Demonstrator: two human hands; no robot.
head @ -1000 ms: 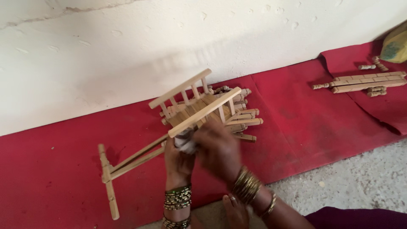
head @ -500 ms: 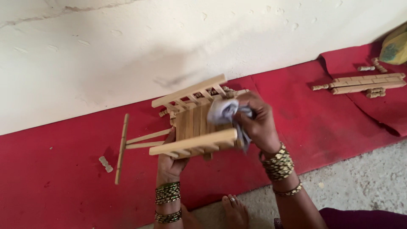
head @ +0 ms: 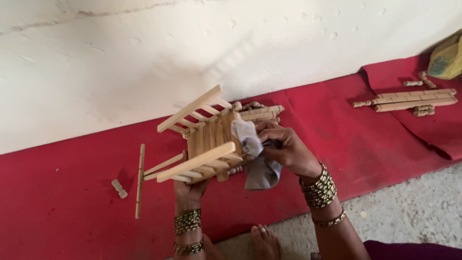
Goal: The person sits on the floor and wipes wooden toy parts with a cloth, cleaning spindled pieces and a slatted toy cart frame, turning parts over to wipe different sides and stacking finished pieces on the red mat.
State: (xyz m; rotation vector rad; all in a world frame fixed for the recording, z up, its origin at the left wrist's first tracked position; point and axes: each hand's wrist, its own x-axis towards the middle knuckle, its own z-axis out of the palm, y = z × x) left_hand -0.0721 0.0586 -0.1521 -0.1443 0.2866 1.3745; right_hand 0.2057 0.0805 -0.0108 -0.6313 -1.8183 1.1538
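A small wooden toy cart with slatted side rails and a long T-shaped pole is lifted above a red cloth. My left hand grips the cart from underneath. My right hand holds a crumpled grey rag pressed against the cart's right end. Both wrists carry several bangles. The underside of the cart is hidden.
A pile of wooden pieces lies behind the cart by the white wall. More wooden sticks and turned pegs lie at the right near a yellow bag. A small peg lies on the cloth at left. My foot rests on the concrete floor.
The cart has been turned in my left hand. My right hand with the rag moved from under the cart to its right end.
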